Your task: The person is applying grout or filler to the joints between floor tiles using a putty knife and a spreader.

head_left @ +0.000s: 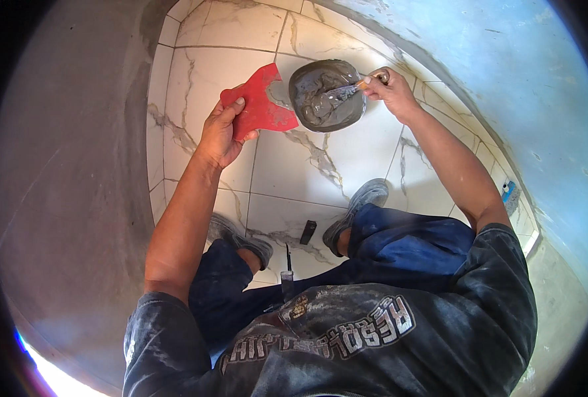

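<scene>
My left hand grips a red flexible sheet-like scraper by its left side, thumb on top. Grey paste is smeared along its right edge, close to the bowl's rim. My right hand is closed round the orange handle of a putty knife. Its blade is coated and sits in the wet grey paste, so its full shape is hidden. The paste fills much of a dark rounded bowl, which is between my hands.
White marble-patterned tiles cover the floor. A small black block and a thin dark tool are between my shoes. Grey plastered wall curves along the left, a pale bluish wall along the right. A blue-and-grey object lies at the right wall's foot.
</scene>
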Tool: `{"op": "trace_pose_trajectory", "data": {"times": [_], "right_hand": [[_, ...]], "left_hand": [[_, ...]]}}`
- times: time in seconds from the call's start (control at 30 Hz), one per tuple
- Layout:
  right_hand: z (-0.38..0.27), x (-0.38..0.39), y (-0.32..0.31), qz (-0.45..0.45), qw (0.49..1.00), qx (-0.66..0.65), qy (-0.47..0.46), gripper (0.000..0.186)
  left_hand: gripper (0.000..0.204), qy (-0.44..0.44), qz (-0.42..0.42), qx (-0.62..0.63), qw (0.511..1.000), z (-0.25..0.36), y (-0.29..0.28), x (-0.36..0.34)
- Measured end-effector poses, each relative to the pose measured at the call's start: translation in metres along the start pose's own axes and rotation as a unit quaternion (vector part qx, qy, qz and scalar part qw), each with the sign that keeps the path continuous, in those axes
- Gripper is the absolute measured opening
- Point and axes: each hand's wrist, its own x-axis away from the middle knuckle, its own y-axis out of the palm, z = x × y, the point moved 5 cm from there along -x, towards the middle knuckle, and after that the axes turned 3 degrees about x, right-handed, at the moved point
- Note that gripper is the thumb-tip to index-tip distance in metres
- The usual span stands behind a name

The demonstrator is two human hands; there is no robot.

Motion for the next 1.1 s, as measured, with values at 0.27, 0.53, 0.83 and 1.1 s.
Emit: {"op": "trace_pose_trajectory", "data": {"times": [0.27, 0.53, 0.83, 1.1], "right_hand": [[-0.011, 0.007, 0.027, -0.078, 0.996, 0.012, -0.032, 0.028], [-0.003, 0.013, 0.021, -0.119, 0.992, -0.041, 0.006, 0.027], [0.006, 0.01, -0.011, -0.096, 0.978, -0.178, 0.052, 0.028], [-0.084, 0.031, -0.024, -0.114, 0.95, -0.268, -0.116, 0.025]], "left_hand": [[0.026, 0.004, -0.013, -0.007, 1.0, -0.002, 0.0, -0.002], [0.026, 0.007, 0.01, -0.021, 1.0, -0.001, 0.001, -0.002], [0.023, 0.006, 0.034, -0.031, 0.999, -0.007, -0.001, -0.011], [0.024, -0.014, -0.005, -0.012, 1.0, -0.006, 0.033, -0.009]]}}
